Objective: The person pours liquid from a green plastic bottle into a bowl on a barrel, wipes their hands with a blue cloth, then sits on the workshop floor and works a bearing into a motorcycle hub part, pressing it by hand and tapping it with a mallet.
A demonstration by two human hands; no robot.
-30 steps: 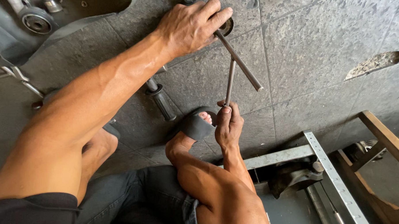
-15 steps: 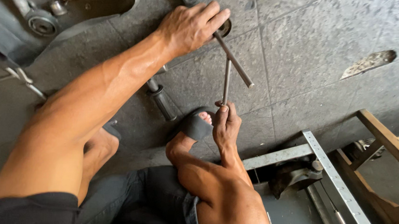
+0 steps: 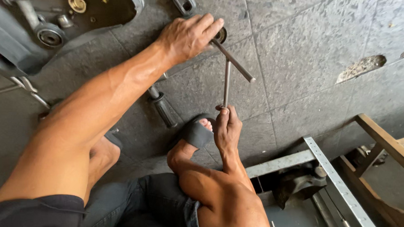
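Grey stone floor [image 3: 302, 54]: the T-handle wrench [image 3: 227, 78] has swung a little since a second ago. Left hand [image 3: 186, 37] presses its head; right hand [image 3: 227, 130] fingers pinch the handle end, turning continuing.

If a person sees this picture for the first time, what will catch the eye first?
Most striking is the metal T-shaped wrench at top centre, over the grey stone floor. The left hand covers one end of its crossbar, and the right hand grips the end of its stem. Below it, a foot in a black sandal rests on the floor.
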